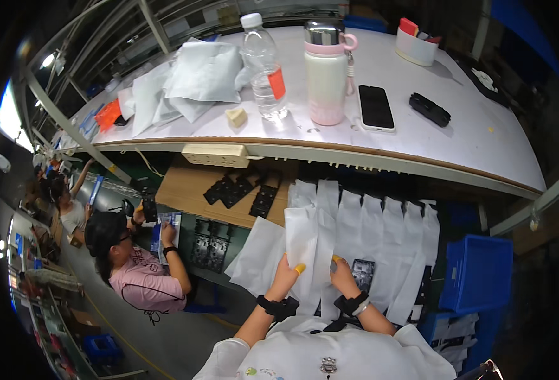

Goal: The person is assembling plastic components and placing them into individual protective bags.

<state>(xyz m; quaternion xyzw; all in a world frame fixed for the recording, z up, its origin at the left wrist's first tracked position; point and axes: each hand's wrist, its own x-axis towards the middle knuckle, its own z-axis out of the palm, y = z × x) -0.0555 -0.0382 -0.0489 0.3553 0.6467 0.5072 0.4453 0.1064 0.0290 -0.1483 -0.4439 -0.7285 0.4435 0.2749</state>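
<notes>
In front of me my left hand [284,277], with a yellow cover on a fingertip, is closed on the lower part of a white sleeve-like bag [301,235]. My right hand [344,278] is a little to the right, its fingers bent at the edge of the white bags, with coloured covers on the fingertips. What lies between its fingers is hidden. Right beside it rests a dark circuit-board-like part [363,273]. A row of upright white bags [384,231] stretches rightward, and a loose flat white bag [257,253] lies to the left.
Above is a white shelf [248,130] with a water bottle [263,76], a tumbler [326,79] and a phone [376,107]. Black frame parts [265,196] lie on cardboard. A blue bin [476,273] stands at right. A co-worker in pink [149,272] sits at left, holding a dark part.
</notes>
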